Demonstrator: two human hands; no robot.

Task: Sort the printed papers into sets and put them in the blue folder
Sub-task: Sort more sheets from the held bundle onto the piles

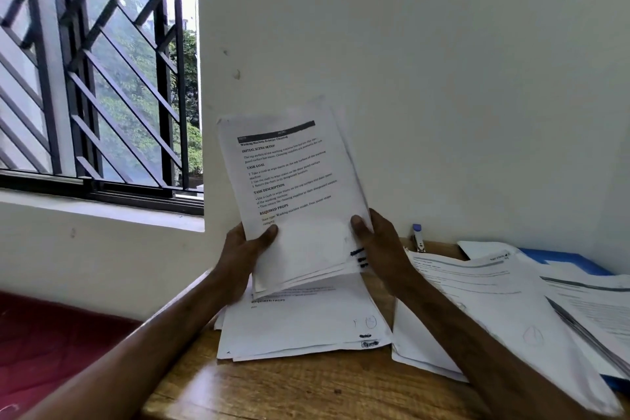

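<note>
I hold a stack of printed papers [293,187] upright above the wooden table [306,385]. My left hand [243,249] grips its lower left edge, thumb on the front sheet. My right hand [378,242] grips the lower right edge, thumb on the front. Below the held stack, a second pile of printed papers [306,324] lies flat on the table. More printed sheets [494,297] are spread to the right. The blue folder [566,261] lies at the far right under those sheets, mostly covered.
A stapler [418,238] stands by the wall behind the right-hand sheets. The white wall is close behind the table. A barred window [95,72] is at the left, and a red surface [51,344] lies beside the table's left edge.
</note>
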